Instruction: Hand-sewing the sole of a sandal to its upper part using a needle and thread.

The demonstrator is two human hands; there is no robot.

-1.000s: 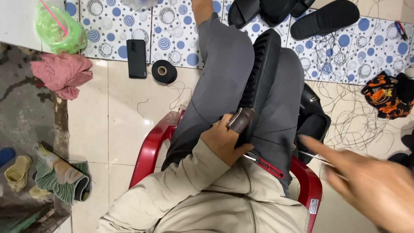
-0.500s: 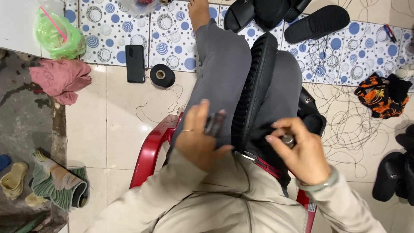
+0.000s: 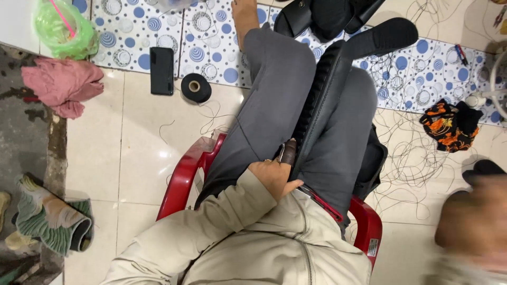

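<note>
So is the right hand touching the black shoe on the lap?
No, the right hand is off to the side, clear of the black shoe; only the left hand touches it.

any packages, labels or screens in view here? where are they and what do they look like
phone: flat black rectangle, screen dark, on the floor at the tile edge beside a black roll of tape.
sticker: small white label on the red chair, near its right corner; print too small to tell.
green plastic bag: crumpled, translucent, top left.

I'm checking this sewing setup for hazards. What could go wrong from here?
The shoe is held between the knees with only the left hand steadying it; it could slip. The right hand is flung wide and blurred. Loose thread litters the floor beside the chair and might snag a foot.
</note>
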